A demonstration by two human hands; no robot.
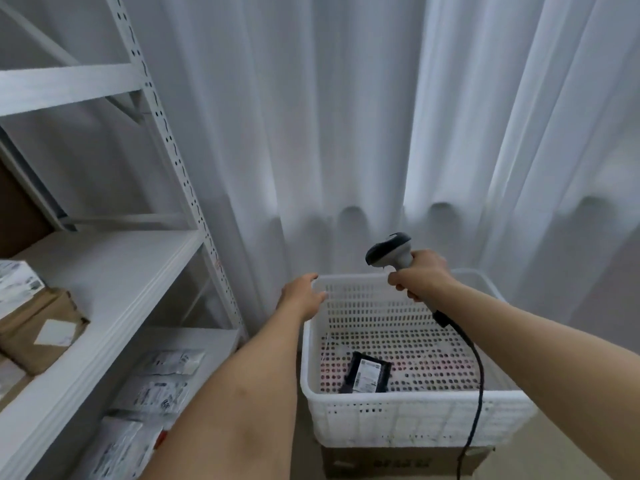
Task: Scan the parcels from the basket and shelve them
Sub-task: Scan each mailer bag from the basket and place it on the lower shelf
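In the head view, the right hand [420,275] grips the handle of a corded scanner [389,251], its fingers [398,280] wrapped around the handle, holding it above the far rim of the white basket [408,415]. The left hand [304,294] reaches to the basket's far left corner with fingers loosely extended, grasping nothing; whether it touches the rim I cannot tell. One black parcel [367,374] with a white label lies on the basket floor near the front wall, apparently the last one there. The basket sits on a cardboard box [398,462].

The risks, as I judge them: the scanner's cable [479,386] hangs over the basket's near right side and could snag on the rim or drag the basket off its box. The left hand must drop deep into the basket for the parcel. Its label faces up and tilted, so a poor angle may fail the scan. Parcels already lie on the shelf [114,299] to the left.
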